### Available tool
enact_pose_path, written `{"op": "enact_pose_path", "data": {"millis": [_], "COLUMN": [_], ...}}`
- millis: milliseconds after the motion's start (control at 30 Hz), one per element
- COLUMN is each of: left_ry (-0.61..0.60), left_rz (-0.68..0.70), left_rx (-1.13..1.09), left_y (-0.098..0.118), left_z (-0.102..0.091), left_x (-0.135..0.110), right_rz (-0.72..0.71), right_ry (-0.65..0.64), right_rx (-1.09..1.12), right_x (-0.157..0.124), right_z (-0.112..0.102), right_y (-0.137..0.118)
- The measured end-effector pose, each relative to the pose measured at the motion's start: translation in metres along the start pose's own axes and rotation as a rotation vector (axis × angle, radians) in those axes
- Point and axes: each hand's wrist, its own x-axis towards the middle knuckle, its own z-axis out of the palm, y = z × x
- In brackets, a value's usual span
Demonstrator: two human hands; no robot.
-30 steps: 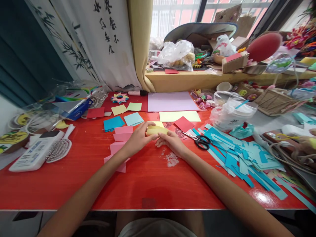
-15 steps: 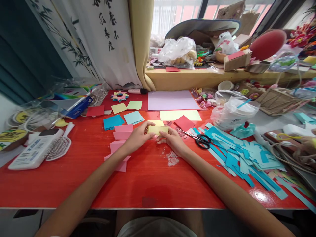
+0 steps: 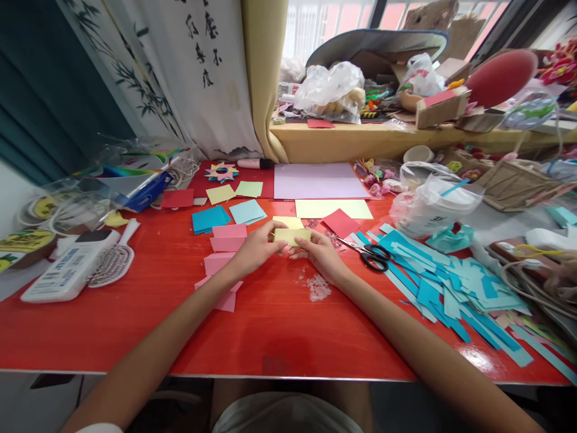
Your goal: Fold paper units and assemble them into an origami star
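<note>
A small folded yellow paper (image 3: pixel 292 236) lies between both my hands near the middle of the red table (image 3: pixel 148 313). My left hand (image 3: pixel 255 248) pinches its left end with thumb and fingers. At its right end my right hand (image 3: pixel 321 254) pinches it the same way. Pink paper squares (image 3: pixel 220 249) lie in a loose stack just left of my left hand. Black-handled scissors (image 3: pixel 368 255) rest just right of my right hand.
Blue paper strips (image 3: pixel 446 282) litter the right side. Blue, yellow and red squares (image 3: pixel 225 207) and a lilac sheet (image 3: pixel 318 180) lie behind. A hairbrush (image 3: pixel 110 260) and a white remote-like device (image 3: pixel 67 270) sit at left. A plastic bag (image 3: pixel 428 201) and a cluttered windowsill (image 3: pixel 383 138) stand beyond.
The yellow paper has flattened from a rounded fold into a neat rectangle, and both hands have shifted slightly away from me with it.
</note>
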Motion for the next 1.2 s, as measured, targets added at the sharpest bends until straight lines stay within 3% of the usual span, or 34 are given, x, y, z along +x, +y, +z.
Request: {"op": "enact_pose_path", "data": {"millis": [1200], "left_ry": [-0.036], "left_rz": [-0.068], "left_rx": [0.075], "left_y": [0.0024], "left_z": [-0.0003], "left_x": [-0.0008], "right_rz": [0.006], "right_ry": [0.008], "right_rx": [-0.024], "right_x": [0.0009], "right_z": [-0.0017], "right_y": [0.0032]}}
